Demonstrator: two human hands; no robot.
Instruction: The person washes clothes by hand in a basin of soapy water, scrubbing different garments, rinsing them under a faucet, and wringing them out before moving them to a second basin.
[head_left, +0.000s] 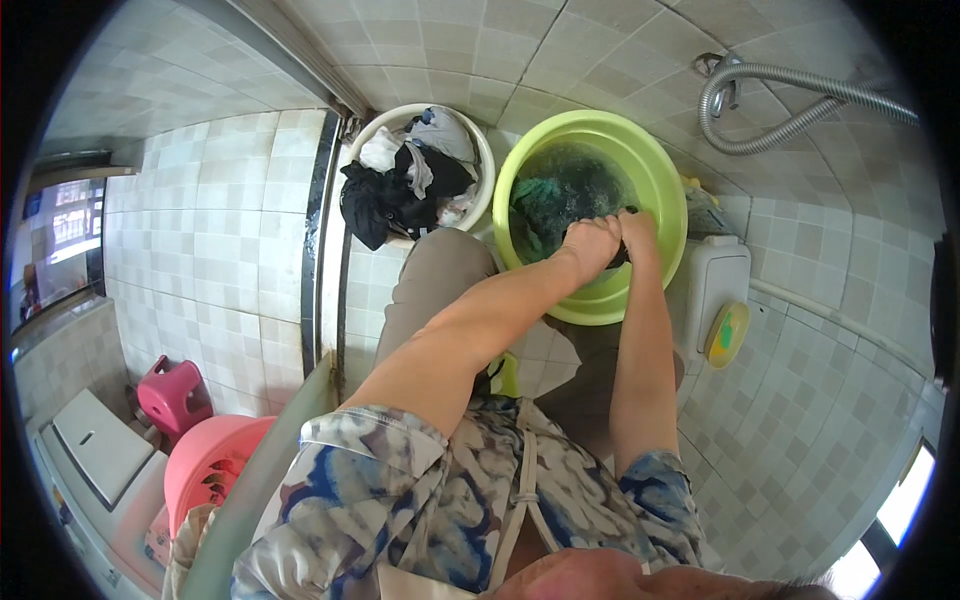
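Note:
A yellow-green plastic basin point(668, 215) holds dark water with suds. Green cloth point(538, 205) floats at its left side, and more dark fabric seems to lie under the water. Both hands are together over the basin's near right part. My left hand point(594, 243) is closed, and my right hand point(637, 232) is closed right beside it, touching it. Between and below them shows a bit of dark wet cloth point(622, 256), gripped by both hands. Most of that cloth is hidden by my fingers and forearms.
Left of the basin stands a white tub point(487, 165) heaped with dark and light clothes point(425, 180). A shower hose point(775, 75) hangs on the tiled wall. At right are a white container point(717, 285) and a yellow soap dish point(727, 335). A pink stool point(172, 400) stands far left.

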